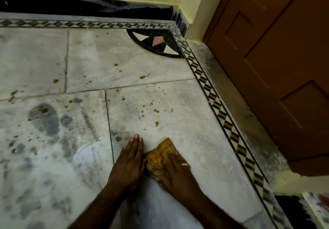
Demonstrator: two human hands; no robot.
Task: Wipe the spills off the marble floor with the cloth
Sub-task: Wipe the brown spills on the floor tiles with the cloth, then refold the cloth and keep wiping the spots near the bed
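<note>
A folded yellow-brown cloth (161, 154) lies flat on the pale marble floor (187, 139). My right hand (176, 174), a ring on one finger, presses down on the cloth's near part and covers it. My left hand (130, 161) rests palm-down on the bare floor just left of the cloth, fingers straight and together, touching its edge. Several small brown spill drops (156, 123) dot the floor ahead of both hands, with more farther off (142, 77) and to the left (56, 81). Dark wet patches (44, 116) sit at the left.
A brown wooden door (277, 68) stands at the right behind a patterned inlay border (219, 107). A black skirting (71, 6) runs along the far wall. A black quarter-circle inlay (158, 43) fills the corner. A dark mat (292, 209) lies at bottom right.
</note>
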